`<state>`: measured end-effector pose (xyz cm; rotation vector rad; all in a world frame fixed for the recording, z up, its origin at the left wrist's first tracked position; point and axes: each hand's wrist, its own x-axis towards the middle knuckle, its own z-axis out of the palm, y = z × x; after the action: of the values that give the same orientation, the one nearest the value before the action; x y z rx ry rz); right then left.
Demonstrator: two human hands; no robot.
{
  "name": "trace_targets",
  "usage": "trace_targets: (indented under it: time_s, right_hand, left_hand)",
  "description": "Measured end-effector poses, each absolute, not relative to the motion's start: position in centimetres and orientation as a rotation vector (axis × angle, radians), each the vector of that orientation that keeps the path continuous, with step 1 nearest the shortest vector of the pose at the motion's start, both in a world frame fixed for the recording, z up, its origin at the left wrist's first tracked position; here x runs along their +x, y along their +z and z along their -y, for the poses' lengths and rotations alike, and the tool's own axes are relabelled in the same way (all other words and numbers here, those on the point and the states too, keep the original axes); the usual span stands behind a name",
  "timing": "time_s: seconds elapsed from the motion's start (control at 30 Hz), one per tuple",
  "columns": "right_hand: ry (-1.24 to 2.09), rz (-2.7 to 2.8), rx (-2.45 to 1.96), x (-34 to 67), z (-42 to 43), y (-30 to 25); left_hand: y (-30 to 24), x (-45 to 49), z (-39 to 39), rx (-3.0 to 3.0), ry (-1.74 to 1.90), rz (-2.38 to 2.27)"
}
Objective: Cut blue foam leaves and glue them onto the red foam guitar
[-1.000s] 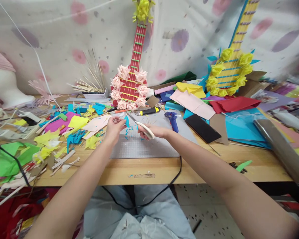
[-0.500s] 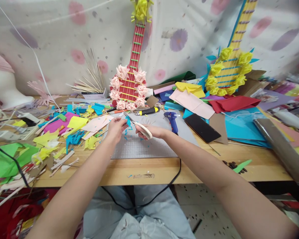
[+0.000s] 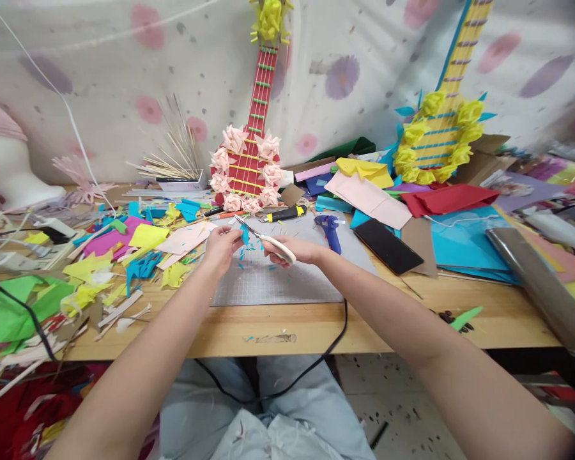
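Observation:
My right hand (image 3: 301, 249) is closed round the cream handles of a pair of scissors (image 3: 268, 238), blades pointing up and left. My left hand (image 3: 221, 245) pinches a small blue paper piece (image 3: 244, 235) right at the blades. Both hands hover over a grey cutting mat (image 3: 278, 281) sprinkled with tiny blue snippets.
A blue glue gun (image 3: 330, 229), a black phone (image 3: 388, 246) and a yellow-black cutter (image 3: 285, 214) lie behind the mat. A red paper guitar (image 3: 252, 160) and a yellow one (image 3: 441, 137) lean on the wall. Coloured paper scraps (image 3: 100, 268) cover the left side; a foil roll (image 3: 541, 287) lies right.
The hands stay almost in place over the mat; the scissors shifted slightly while snipping at the blue piece. The view has barely moved.

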<state>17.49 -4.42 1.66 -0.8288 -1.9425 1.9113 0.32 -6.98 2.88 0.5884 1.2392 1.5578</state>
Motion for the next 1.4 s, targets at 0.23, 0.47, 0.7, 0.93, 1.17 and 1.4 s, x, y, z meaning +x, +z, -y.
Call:
trace_targets:
  time_s: [0.23, 0.47, 0.7, 0.93, 1.17, 1.4]
  right_hand:
    - [1.916, 1.953, -0.845, 18.0, 4.3, 1.9]
    - [1.911, 1.986, -0.836, 18.2, 4.0, 1.7]
    - [1.92, 2.067, -0.834, 18.8, 3.8, 1.9]
    - [1.64, 1.859, -0.984, 17.5, 3.5, 2.0]
    - [1.6, 1.537, -1.054, 13.2, 3.2, 2.6]
    - [1.638, 1.56, -1.038, 11.7, 2.8, 2.7]
  left_hand:
    - [2.8, 0.2, 7.1, 0.614, 1.54, -1.249]
    - [3.0, 0.2, 7.2, 0.594, 1.517, -1.232]
    - [2.5, 0.0, 7.3, 0.619, 1.491, -1.236]
    - [2.0, -1.5, 7.7, 0.836, 1.439, -1.378]
    - [2.2, -2.2, 8.2, 0.907, 1.329, -1.343]
    - [2.5, -2.5, 8.8, 0.873, 1.317, -1.303]
